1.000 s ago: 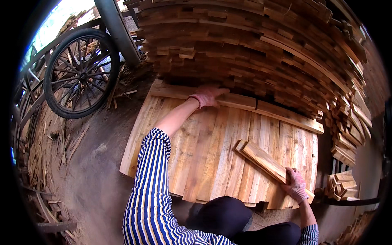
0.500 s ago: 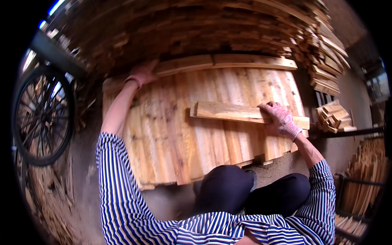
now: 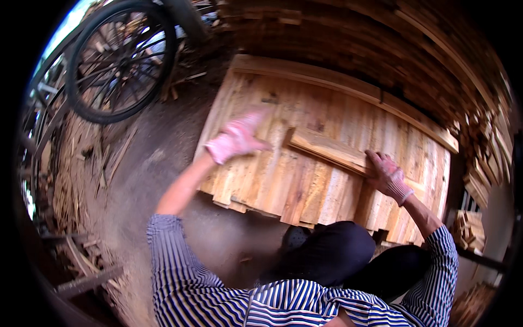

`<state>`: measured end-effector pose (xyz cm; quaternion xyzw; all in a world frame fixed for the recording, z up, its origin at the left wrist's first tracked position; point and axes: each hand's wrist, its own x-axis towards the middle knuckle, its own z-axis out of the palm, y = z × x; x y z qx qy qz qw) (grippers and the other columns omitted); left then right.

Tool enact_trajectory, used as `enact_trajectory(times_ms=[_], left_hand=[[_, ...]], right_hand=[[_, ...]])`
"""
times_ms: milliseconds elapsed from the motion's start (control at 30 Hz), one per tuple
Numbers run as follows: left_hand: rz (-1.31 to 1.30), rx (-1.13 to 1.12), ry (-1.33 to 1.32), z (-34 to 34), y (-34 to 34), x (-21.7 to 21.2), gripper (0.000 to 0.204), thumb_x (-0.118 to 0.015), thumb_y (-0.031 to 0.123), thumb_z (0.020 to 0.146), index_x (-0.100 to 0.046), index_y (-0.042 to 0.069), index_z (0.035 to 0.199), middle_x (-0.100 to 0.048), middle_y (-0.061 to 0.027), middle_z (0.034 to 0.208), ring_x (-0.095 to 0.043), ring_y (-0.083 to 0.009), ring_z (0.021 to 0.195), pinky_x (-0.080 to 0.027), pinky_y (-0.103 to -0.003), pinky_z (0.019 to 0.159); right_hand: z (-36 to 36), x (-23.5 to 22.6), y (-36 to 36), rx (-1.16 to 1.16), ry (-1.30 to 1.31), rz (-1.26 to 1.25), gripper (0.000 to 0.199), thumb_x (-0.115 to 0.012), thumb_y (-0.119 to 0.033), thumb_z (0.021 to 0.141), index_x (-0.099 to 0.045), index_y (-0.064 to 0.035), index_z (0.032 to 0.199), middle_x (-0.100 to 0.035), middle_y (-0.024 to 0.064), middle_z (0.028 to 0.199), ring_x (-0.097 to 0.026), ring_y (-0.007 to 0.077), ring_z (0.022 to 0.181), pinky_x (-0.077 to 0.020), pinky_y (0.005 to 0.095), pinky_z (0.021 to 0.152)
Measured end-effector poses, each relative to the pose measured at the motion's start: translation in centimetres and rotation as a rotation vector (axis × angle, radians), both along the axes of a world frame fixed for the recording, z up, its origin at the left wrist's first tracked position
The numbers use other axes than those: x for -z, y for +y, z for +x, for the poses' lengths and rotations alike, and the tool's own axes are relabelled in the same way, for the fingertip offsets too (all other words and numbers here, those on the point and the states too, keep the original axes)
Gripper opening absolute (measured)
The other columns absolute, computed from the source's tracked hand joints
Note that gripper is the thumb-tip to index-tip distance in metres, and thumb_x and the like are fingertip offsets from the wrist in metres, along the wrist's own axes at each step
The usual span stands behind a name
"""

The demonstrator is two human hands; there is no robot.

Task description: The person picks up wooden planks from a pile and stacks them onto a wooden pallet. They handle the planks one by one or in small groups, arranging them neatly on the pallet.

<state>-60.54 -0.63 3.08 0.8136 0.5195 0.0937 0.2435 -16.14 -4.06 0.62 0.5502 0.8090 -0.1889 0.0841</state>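
Observation:
Wearing a pink-and-white knit glove, my left hand (image 3: pixel 238 137) hovers over the left part of a low platform of side-by-side wooden strips (image 3: pixel 305 188). Its fingers are spread, somewhat blurred, and nothing is in them. My right hand (image 3: pixel 388 173), gloved alike, grips the right part of a short wooden board (image 3: pixel 327 148) that lies crosswise on the strips. There seem to be two boards stacked in that grip. Along the platform's far edge runs a row of narrow boards (image 3: pixel 310 71), laid end to end.
Behind the platform rises a large stack of wood strips (image 3: pixel 348 38). A spoked wheel (image 3: pixel 120 60) stands at the upper left. Wood scraps (image 3: pixel 81 185) litter the ground on the left. At the right is a small bundle of wood blocks (image 3: pixel 469 230).
My left hand has come off the far-edge boards and moved back toward me, fingers now spread. My right hand still holds the short board. The view has turned left.

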Motion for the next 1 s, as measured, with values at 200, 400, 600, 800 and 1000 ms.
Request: enact_trajectory(times_ms=[200,400,600,800,1000], left_hand=[[0.048,0.221,0.339,6.4,-1.8,0.3,0.088,-0.078,0.028,0.082,-0.035,0.016,0.158,-0.038,-0.0182,0.161,-0.035,-0.0354,0.15,-0.03,-0.049,0.124],[-0.081,0.043,0.348,0.3,-3.8,-5.0,0.066,-0.075,0.01,0.076,-0.054,0.009,0.138,-0.061,-0.019,0.133,-0.058,-0.0398,0.124,-0.049,-0.047,0.103],[0.009,0.188,0.451,-6.1,-4.2,2.6,0.071,-0.079,0.013,0.073,-0.05,0.009,0.137,-0.061,-0.022,0.129,-0.058,-0.0394,0.12,-0.049,-0.048,0.099],[-0.203,0.04,0.666,-3.5,-7.7,-0.6,0.089,-0.083,0.018,0.074,-0.042,0.012,0.152,-0.059,-0.0249,0.134,-0.057,-0.0428,0.122,-0.047,-0.05,0.105],[-0.108,0.052,0.591,-5.7,-8.2,0.8,0.086,-0.085,0.015,0.068,-0.049,0.01,0.146,-0.061,-0.0238,0.127,-0.057,-0.0428,0.12,-0.047,-0.051,0.103]], right_hand=[[-6.6,-2.9,-1.2,-0.1,0.122,0.061,0.068,-0.08,-0.018,0.075,-0.052,-0.0129,0.137,-0.06,0.0161,0.127,-0.057,0.0378,0.122,-0.0507,0.0498,0.099],[-13.3,-0.1,-1.7,-0.314,0.621,0.298,0.044,-0.071,-0.021,0.078,-0.058,-0.008,0.118,-0.063,0.0149,0.095,-0.063,0.0361,0.091,-0.0514,0.0487,0.077],[-18.4,3.8,-3.8,-0.432,0.398,0.256,0.055,-0.076,-0.022,0.074,-0.058,-0.0119,0.124,-0.067,0.0148,0.1,-0.067,0.0359,0.099,-0.0547,0.0471,0.078],[-5.0,2.0,-1.6,-0.338,0.591,0.347,0.061,-0.077,-0.026,0.077,-0.057,-0.0081,0.131,-0.06,0.0244,0.122,-0.06,0.0411,0.116,-0.0536,0.0493,0.094],[26.9,3.5,-4.9,0.454,-0.661,0.804,0.046,-0.056,-0.037,0.095,-0.055,-0.0101,0.132,-0.058,0.0116,0.102,-0.055,0.026,0.092,-0.0469,0.0402,0.074]])
